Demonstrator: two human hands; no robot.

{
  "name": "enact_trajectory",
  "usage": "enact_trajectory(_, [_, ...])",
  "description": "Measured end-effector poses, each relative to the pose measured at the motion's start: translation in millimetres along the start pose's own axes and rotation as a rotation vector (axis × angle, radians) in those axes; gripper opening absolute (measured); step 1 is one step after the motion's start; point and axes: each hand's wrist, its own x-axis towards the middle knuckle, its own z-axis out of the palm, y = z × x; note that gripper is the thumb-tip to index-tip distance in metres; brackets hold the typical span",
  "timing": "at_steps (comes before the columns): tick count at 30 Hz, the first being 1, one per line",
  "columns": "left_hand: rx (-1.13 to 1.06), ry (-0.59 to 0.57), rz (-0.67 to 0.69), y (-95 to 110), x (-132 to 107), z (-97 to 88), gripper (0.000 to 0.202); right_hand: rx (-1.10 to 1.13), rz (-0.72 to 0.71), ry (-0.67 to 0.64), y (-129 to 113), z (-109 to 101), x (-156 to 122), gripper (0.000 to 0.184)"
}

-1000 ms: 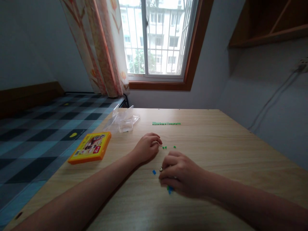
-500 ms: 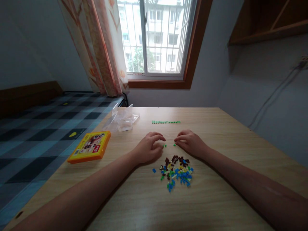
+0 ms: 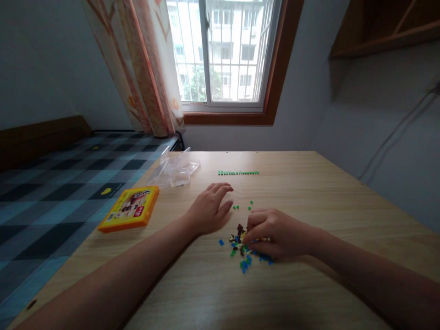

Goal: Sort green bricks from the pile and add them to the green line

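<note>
A small pile of tiny bricks point(image 3: 242, 247), brown, blue, green and cream, lies on the wooden table point(image 3: 309, 192). My right hand point(image 3: 275, 233) rests on the pile's right side with its fingers curled and pinched among the pieces. My left hand point(image 3: 209, 208) lies flat on the table just left of the pile, fingers stretched out and holding nothing. Three loose green bricks point(image 3: 235, 207) sit between the hands. Farther back, a straight row of green bricks point(image 3: 238, 173) lies across the table.
An orange and yellow box point(image 3: 129, 209) lies near the table's left edge. Clear plastic packaging point(image 3: 175, 168) sits behind it. A bed with a checked cover point(image 3: 51, 183) adjoins the table on the left. A window and curtain stand behind.
My right hand came back from the loose green bricks onto the pile and curled over it. The fingers of my left hand have straightened out flat.
</note>
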Motion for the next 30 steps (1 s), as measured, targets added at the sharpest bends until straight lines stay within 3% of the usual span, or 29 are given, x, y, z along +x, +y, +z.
enact_trajectory(3, [0.0, 0.057, -0.049, -4.3, 0.6, 2.6, 0.027, -0.002, 0.015, -0.029, -5.5, 8.2, 2.7, 0.018])
enact_trajectory(10, [0.005, 0.065, -0.055, -4.9, 0.7, 5.8, 0.027, 0.027, 0.027, -0.011, -2.7, 22.8, 4.0, 0.012])
enact_trajectory(20, [-0.012, 0.081, -0.099, -5.6, 1.1, 5.6, 0.027, 0.06, 0.095, 0.114, 5.3, 8.6, 2.6, 0.018])
enact_trajectory(30, [-0.003, 0.085, -0.107, -5.1, 1.4, 6.5, 0.025, 0.003, 0.061, -0.018, 0.1, 13.2, 4.5, 0.015])
